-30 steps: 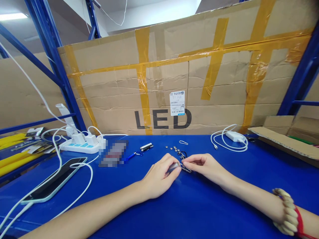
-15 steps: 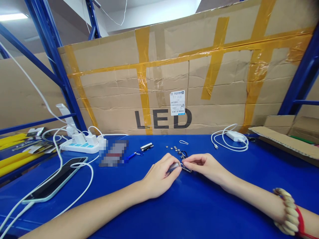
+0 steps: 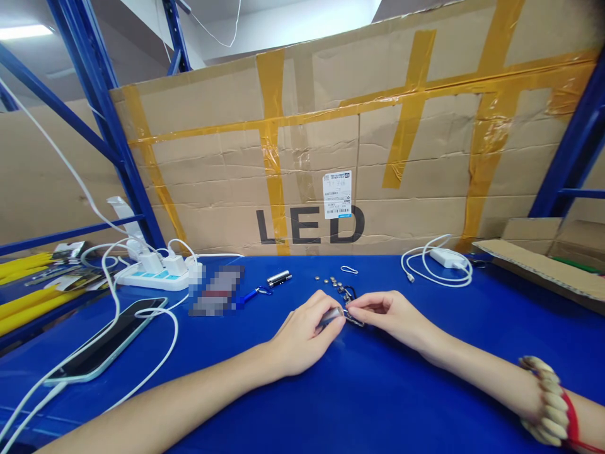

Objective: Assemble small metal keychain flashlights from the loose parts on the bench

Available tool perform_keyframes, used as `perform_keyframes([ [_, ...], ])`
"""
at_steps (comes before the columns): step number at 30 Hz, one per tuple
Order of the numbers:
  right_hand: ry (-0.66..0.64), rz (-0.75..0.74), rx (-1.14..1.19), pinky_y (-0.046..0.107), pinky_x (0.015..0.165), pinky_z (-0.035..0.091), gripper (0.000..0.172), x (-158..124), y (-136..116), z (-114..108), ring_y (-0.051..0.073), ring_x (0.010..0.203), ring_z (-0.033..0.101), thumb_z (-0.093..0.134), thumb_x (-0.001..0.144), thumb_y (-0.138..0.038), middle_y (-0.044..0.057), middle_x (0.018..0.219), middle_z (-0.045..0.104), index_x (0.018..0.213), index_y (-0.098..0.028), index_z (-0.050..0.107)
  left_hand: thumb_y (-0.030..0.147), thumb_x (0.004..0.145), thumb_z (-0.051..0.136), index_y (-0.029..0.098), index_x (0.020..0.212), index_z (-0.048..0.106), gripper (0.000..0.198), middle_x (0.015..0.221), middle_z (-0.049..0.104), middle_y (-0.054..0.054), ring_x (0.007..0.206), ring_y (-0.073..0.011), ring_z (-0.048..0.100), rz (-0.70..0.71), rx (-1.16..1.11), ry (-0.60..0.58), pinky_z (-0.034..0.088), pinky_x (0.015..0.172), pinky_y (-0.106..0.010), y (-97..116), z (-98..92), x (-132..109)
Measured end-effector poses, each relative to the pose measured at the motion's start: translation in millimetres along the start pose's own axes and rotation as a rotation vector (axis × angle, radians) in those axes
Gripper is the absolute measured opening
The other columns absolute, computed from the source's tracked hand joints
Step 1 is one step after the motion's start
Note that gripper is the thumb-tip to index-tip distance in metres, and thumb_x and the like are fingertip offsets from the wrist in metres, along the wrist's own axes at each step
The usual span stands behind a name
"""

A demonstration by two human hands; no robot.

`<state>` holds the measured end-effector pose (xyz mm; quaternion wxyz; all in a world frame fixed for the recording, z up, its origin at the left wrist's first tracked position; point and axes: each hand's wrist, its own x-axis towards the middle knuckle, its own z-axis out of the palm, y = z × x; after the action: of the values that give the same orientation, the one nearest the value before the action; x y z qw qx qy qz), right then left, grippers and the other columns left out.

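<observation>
My left hand [image 3: 302, 334] is closed around a small silver metal cylinder [image 3: 332, 315], which looks like a mini flashlight tube; most of it is hidden in the fingers. At its right end a thin metal clip [image 3: 355, 320], carabiner-like, pokes out. My right hand [image 3: 390, 317] pinches at this clip with thumb and fingertips, close to the left thumb. Just behind the hands lies a dark cord loop [image 3: 350, 292] with metal links. Several button cells [image 3: 333, 280] are scattered beyond it, and a white looped strap [image 3: 349, 270] lies farther back.
Silver and black small tubes [image 3: 279, 278] and a blue carabiner [image 3: 258, 292] lie left of the hands. Farther left are a phone [image 3: 106, 343], white cables and a power strip [image 3: 155, 277]. A charger [image 3: 447, 258] with cable sits back right, near an open carton [image 3: 543, 268]. Large cardboard [image 3: 212, 176] stands behind.
</observation>
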<state>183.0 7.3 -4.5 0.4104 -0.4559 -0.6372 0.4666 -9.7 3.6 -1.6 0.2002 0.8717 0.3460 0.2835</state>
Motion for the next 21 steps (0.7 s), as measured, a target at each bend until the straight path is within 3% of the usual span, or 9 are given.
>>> perform_keyframes([
  [21,-0.002,-0.011,-0.056,0.027,0.065,0.046,0.038,0.3,1.8,-1.2,0.014,0.064,0.058,0.07,0.058,-0.05,0.002,0.066,0.066,0.073,-0.015,0.071,0.033,0.089,0.04,0.021,0.089,0.053,0.018,0.089,0.053,-0.001,0.08,-0.0143,0.053,0.0,0.011,-0.002,0.043,0.076,-0.027,1.0,-0.6,-0.3],
])
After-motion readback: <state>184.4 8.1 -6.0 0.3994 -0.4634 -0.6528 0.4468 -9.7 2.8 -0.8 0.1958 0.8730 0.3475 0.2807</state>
